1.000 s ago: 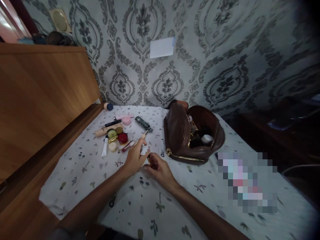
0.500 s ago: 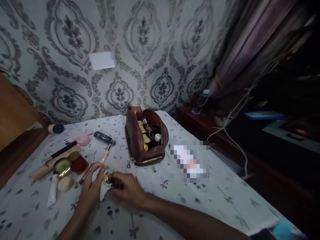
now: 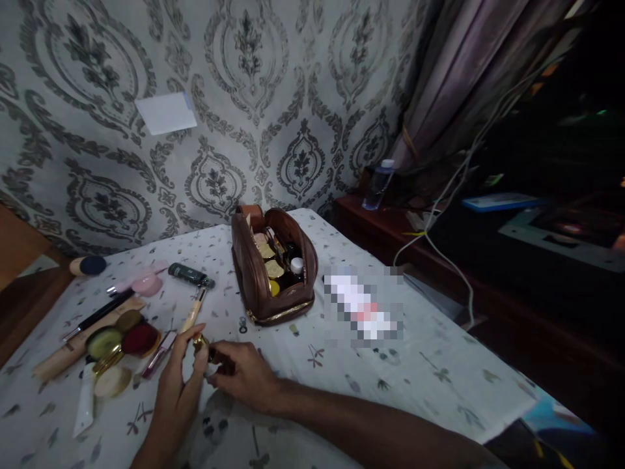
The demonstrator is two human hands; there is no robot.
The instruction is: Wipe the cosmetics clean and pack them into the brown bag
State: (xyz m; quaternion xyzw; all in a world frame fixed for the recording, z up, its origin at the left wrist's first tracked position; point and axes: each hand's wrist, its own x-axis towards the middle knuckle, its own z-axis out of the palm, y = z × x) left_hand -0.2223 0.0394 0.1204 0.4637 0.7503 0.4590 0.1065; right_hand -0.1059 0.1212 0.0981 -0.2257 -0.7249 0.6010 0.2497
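In front of me my left hand (image 3: 181, 374) is closed, thumb and fingers pinching a small shiny gold item (image 3: 199, 340). My right hand (image 3: 247, 374) meets it from the right, its bent fingers closed at the item's darker end. The fingers cover much of this item, so its kind is unclear. Just beyond them lies a slim brush (image 3: 196, 307) with a pale handle. A brown makeup bag (image 3: 278, 306) stands unzipped behind the hands, holding several jars and small bottles. To the left of my left hand rests a pinkish lip gloss tube (image 3: 159, 354).
Several cosmetics lie on the left: a green round compact (image 3: 104, 343), a red one (image 3: 140, 340), a white tube (image 3: 84, 404), a black pen-like stick (image 3: 105, 314) and a dark green bottle (image 3: 188, 273). A blurred-out object (image 3: 361, 304) is right of the bag. A clear bottle (image 3: 377, 187) stands on the side shelf.
My view has turned slightly right, so the things on the table sit further left. Both hands stay together on the gold item; a white patch between them shows less now.
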